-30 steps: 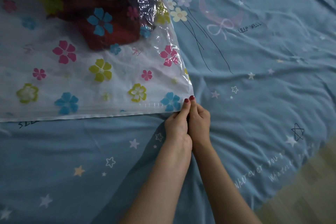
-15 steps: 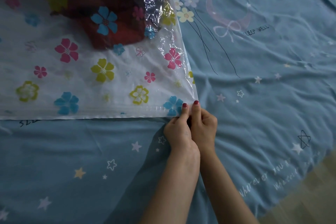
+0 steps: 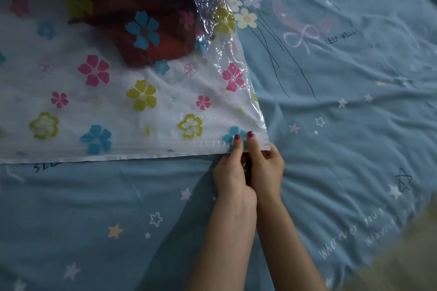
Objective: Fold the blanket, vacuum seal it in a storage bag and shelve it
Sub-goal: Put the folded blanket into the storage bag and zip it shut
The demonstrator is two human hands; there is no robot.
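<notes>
Sealing step: storage bag (image 3: 132, 111) zip corner was pinched by left hand (image 3: 230, 170) and right hand (image 3: 266, 168); pressing along the seam was judged next

Blanket (image 3: 146, 38) blurred, cropped at top edge

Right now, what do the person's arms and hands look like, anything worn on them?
Both forearms are bare, with no sleeves, watch or bracelets in view. The left hand and right hand show dark red polish on the visible thumbnails. No rings or gloves can be seen.
</notes>
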